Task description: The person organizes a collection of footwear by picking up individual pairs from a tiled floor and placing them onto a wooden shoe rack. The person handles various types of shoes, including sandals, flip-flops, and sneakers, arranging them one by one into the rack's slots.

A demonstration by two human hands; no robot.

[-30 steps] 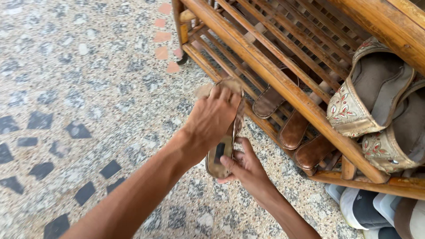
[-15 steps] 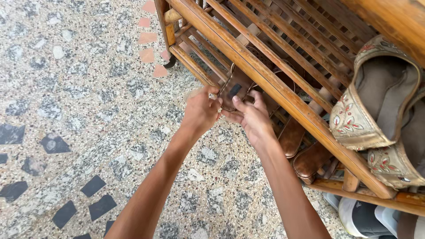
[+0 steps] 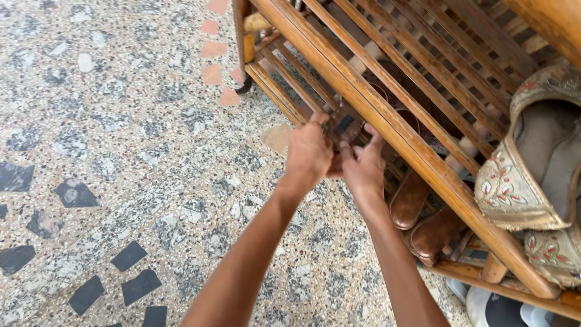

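Head view: left hand (image 3: 310, 154) and right hand (image 3: 362, 165) side by side, touching, both curled round one dark brown sandal (image 3: 342, 125) and pushing it in at the front edge of the lower shelf (image 3: 284, 91) of a wooden slatted shoe rack (image 3: 387, 115). Left hand grips the near end with fingers wrapped, thumb on top; right hand pinches the side, fingers closed on the strap area. Exact finger contact partly hidden by the hand backs. Sandal is tilted, its far end already under the front rail of the upper shelf (image 3: 423, 157), its near end not yet flat on the slats.

Judged progress: sandal is at the rack and partway onto the lower shelf, both hands on it; seating it flat and letting go look like what is left.

Just right of the hands, on the same lower shelf, a pair of brown shoes (image 3: 423, 215) with toes poking out over the front edge. Upper shelf, right end: embroidered cream slip-ons (image 3: 520, 188). Under the rack at the bottom right corner, white footwear (image 3: 502, 306), partly cut off. Speckled terrazzo floor (image 3: 121, 151) with dark chips to the left.
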